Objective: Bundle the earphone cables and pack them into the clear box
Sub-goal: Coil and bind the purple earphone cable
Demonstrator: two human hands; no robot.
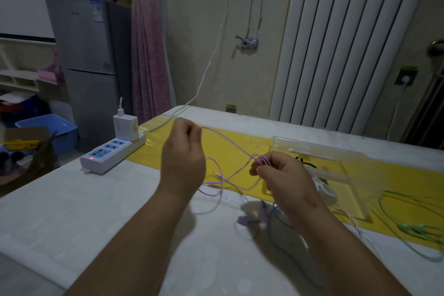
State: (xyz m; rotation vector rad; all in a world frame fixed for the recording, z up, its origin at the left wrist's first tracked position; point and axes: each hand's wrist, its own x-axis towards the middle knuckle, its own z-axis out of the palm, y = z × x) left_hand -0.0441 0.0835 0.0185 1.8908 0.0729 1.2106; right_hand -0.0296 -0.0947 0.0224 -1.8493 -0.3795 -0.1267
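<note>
Here, a white power strip [113,154] sits at far left. The left hand [183,151], fingers curled, pinches a purple earphone cable [228,143] stretched across to the right hand [283,175] (the 2 hands held apart), which pinches its loops. Just beyond lies the clear box [336,170], then a green cable [419,228]

Head view, forward-down, seemingly close above table [96,211].

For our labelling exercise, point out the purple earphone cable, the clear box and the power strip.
purple earphone cable [227,141], head view, raised middle strand.
clear box [324,150], head view, back panel.
power strip [113,151], head view, top face.
</note>
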